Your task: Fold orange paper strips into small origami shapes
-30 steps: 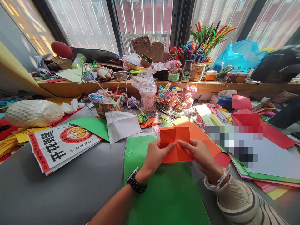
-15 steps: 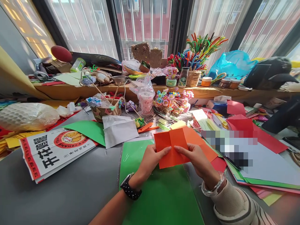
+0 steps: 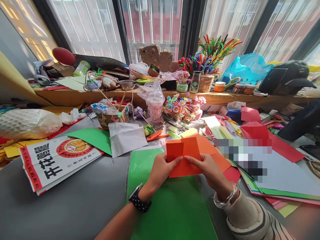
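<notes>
Head view, both hands (image 3: pixel 186 168) pinching orange paper (image 3: pixel 183 158), green sheet (image 3: pixel 172 206) beneath, paper piles (image 3: pixel 270 156) right.

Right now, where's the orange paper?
In the head view, the orange paper is centre frame, pinched between the left hand and right hand, above the green sheet.

Bright daylight pours in from the tall barred windows (image 3: pixel 155 23) at twelve o'clock, washing their panes out almost to white. At ten o'clock a warm yellow glow falls on the pale wall (image 3: pixel 15 40). The smooth grey tabletop (image 3: pixel 62 206) carries a soft sheen and only faint shadows. Wide-angle distortion bends the window frames outward toward the edges. A blocky pixelated patch (image 3: pixel 243 153) covers part of the papers at three o'clock. Focus is sharp throughout.
</notes>
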Tool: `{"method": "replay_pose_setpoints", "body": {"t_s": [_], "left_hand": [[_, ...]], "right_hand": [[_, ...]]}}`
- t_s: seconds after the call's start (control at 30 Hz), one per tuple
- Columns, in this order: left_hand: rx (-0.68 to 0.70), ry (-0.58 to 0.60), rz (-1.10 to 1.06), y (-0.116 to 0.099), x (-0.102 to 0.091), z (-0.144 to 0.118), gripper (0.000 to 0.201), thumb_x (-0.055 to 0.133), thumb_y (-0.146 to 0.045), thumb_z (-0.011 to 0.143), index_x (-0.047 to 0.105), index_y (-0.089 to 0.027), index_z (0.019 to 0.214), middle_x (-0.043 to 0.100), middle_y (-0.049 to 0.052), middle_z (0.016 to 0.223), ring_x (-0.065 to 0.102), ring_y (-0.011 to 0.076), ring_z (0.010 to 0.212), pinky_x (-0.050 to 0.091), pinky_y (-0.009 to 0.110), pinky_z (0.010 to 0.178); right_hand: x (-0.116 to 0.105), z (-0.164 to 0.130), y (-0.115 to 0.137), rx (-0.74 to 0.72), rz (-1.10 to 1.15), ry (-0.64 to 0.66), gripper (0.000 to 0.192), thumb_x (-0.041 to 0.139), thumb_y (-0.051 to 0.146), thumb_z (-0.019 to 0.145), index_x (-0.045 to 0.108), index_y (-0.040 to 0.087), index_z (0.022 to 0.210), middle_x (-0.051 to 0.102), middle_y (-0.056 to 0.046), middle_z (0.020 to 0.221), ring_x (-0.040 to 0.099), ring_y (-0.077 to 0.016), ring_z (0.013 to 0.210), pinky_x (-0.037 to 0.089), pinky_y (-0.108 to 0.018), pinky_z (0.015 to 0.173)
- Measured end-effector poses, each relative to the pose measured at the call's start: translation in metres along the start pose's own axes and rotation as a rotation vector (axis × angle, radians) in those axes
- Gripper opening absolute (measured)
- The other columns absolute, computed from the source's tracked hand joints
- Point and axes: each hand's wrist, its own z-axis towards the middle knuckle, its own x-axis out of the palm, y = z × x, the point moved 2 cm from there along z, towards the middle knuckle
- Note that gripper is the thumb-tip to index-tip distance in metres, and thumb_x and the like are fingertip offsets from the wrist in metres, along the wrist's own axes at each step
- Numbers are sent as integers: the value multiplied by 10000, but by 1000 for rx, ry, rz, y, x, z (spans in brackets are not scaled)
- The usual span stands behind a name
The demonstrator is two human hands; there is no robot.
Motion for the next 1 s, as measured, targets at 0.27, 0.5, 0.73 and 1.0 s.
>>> {"method": "replay_pose_setpoints", "body": {"t_s": [0.27, 0.5, 0.73, 1.0], "left_hand": [[43, 22, 125, 1, 0, 0, 345, 516, -430, 680, 631, -116, 763, 654, 59, 779, 574, 187, 679, 425, 225, 527], [116, -30, 191, 0, 1, -2, 331, 504, -424, 694, 635, -122, 729, 646, 39, 704, 559, 163, 628, 410, 211, 507], [189, -85, 200, -2, 2, -4, 313, 510, -409, 697, 641, -126, 703, 640, 31, 676, 558, 159, 614, 412, 209, 512], [99, -70, 78, -1, 1, -3, 326, 539, -433, 661, 636, -123, 689, 638, 38, 693, 565, 165, 621, 415, 207, 487]], "right_hand": [[1, -2, 3, 17, -30, -13, 230, 629, 368, 623, 641, 150, 696, 647, -29, 666, 584, -137, 560, 444, -204, 472], [2, -2, 3, -20, 0, 3, 236, 627, 349, 634, 642, 140, 742, 659, -52, 714, 595, -156, 592, 459, -231, 504], [3, -2, 1, -25, 30, 26, 230, 613, 342, 657, 634, 135, 755, 668, -60, 746, 605, -168, 637, 473, -244, 550], [2, -3, 3, -10, -8, 20, 256, 614, 360, 655, 619, 134, 775, 667, -69, 787, 612, -186, 686, 481, -258, 570]]}}
